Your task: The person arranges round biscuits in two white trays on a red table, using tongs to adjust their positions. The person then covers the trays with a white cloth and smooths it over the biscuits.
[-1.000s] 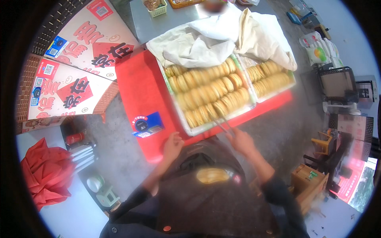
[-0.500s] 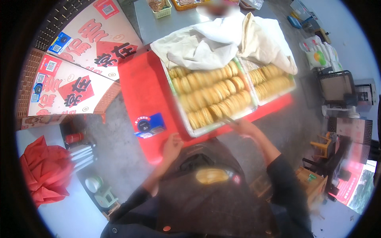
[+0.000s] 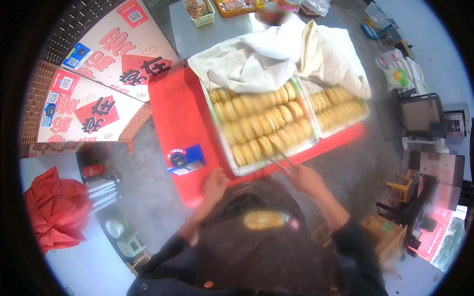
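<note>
My right hand grips a pair of metal tongs, its two arms apart. The tips reach over the near rim of the larger tray, by the front row of round golden pastries. These pastries stand on edge, packed in several rows. I cannot make out anything between the tips. My left hand is beside the table's near edge with fingers loosely curled and nothing visible in them. A white cloth covers the far part of the tray. More pastries fill a second tray on the right.
Both trays rest on a red-covered table. A blue and white card box sits at its near left. Beyond is a metal table with baskets of packaged food. Large printed boxes stand left, a wooden cabinet right.
My right hand has drawn slightly back and left, and the tongs now show more clearly with their arms apart. A dark gap in the front row no longer shows. My left hand has barely moved.
</note>
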The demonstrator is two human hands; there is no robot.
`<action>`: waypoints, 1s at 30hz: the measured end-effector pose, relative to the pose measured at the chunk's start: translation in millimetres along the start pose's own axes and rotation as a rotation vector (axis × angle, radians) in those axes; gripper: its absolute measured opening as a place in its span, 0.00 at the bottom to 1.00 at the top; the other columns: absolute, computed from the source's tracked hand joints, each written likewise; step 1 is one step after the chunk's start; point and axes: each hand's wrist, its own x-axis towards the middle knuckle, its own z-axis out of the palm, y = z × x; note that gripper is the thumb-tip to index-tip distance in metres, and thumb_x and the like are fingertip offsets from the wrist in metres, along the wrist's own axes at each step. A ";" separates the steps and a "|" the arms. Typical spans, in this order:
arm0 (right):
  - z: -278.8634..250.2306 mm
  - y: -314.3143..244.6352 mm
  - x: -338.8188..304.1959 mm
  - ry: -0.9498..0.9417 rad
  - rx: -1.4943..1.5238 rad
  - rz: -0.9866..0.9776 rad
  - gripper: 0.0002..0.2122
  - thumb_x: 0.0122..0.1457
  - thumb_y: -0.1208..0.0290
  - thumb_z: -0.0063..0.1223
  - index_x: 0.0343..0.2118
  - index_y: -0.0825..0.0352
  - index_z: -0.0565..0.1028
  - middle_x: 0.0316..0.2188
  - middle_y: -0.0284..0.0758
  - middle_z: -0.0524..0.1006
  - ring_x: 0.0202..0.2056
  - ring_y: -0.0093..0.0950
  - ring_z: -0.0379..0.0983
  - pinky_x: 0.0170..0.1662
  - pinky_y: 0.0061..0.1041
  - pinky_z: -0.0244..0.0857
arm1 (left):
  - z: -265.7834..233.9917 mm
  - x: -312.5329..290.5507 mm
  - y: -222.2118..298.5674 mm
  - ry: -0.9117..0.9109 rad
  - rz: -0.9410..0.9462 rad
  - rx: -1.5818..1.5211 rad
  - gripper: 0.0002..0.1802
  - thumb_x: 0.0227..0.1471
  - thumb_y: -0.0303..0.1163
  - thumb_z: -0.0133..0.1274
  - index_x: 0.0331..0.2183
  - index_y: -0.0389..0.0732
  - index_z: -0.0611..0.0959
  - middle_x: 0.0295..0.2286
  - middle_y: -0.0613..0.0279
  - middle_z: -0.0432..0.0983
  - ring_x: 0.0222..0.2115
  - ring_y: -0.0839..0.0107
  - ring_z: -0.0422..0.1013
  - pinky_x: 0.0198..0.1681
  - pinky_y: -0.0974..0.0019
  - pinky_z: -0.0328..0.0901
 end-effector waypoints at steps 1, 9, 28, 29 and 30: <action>-8.7 6.6 -3.4 0.011 0.013 -0.031 0.25 0.67 0.49 0.54 0.55 0.67 0.79 0.45 0.54 0.83 0.50 0.52 0.79 0.54 0.48 0.72 | 2.9 2.2 -2.4 0.025 0.014 -0.002 0.26 0.57 0.31 0.61 0.56 0.39 0.77 0.42 0.49 0.83 0.45 0.57 0.81 0.51 0.55 0.75; -39.9 71.4 58.1 0.102 0.284 -0.159 0.26 0.69 0.51 0.55 0.57 0.69 0.75 0.47 0.56 0.82 0.51 0.55 0.78 0.53 0.47 0.71 | 14.3 55.8 78.2 0.137 0.112 0.018 0.25 0.56 0.33 0.63 0.55 0.39 0.79 0.46 0.49 0.82 0.46 0.55 0.80 0.51 0.53 0.74; -124.7 111.3 169.8 -0.297 1.129 -0.206 0.19 0.74 0.54 0.51 0.52 0.68 0.75 0.28 0.27 0.75 0.23 0.18 0.65 0.27 0.21 0.60 | -5.9 397.4 291.7 0.197 0.466 0.571 0.18 0.61 0.43 0.54 0.43 0.39 0.81 0.42 0.41 0.82 0.44 0.40 0.77 0.49 0.44 0.70; -126.5 102.2 184.4 -0.341 1.214 -0.203 0.20 0.74 0.53 0.50 0.52 0.68 0.76 0.29 0.27 0.74 0.23 0.18 0.64 0.27 0.20 0.59 | -24.5 406.1 301.0 0.254 0.508 0.532 0.18 0.61 0.43 0.54 0.44 0.39 0.81 0.42 0.40 0.82 0.45 0.38 0.76 0.49 0.43 0.70; -128.9 95.7 199.1 -0.377 1.298 -0.195 0.21 0.74 0.52 0.50 0.52 0.69 0.76 0.29 0.27 0.74 0.22 0.19 0.63 0.27 0.20 0.58 | -36.6 411.8 312.0 0.307 0.556 0.487 0.18 0.61 0.43 0.53 0.44 0.39 0.80 0.41 0.39 0.82 0.45 0.37 0.76 0.49 0.42 0.69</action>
